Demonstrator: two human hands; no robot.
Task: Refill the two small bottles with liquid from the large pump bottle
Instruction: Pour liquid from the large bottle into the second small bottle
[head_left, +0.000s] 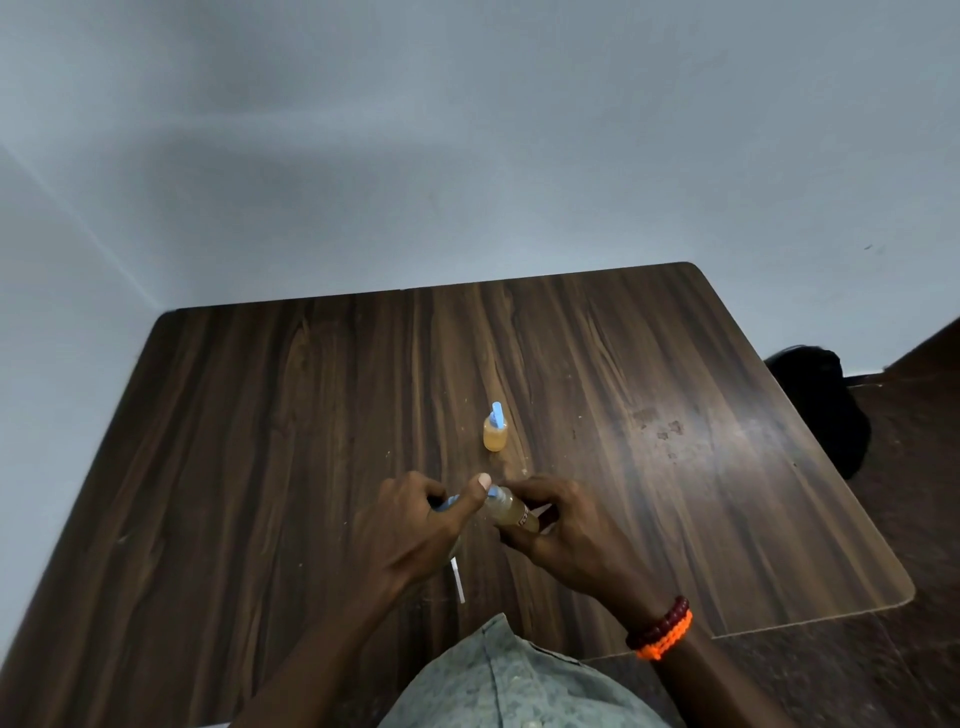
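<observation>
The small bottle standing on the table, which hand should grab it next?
Probably the left hand: it pinches only a blue cap, quick to set down. The right hand is wrapped around the other small bottle. The standing bottle sits centred, beyond both.

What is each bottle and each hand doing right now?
Standing small bottle: upright on the table, blue tip on, amber liquid inside.
Held small bottle: tilted, amber liquid inside.
Right hand: holding that bottle.
Left hand: closed on something blue; pump bottle mostly hidden.
</observation>
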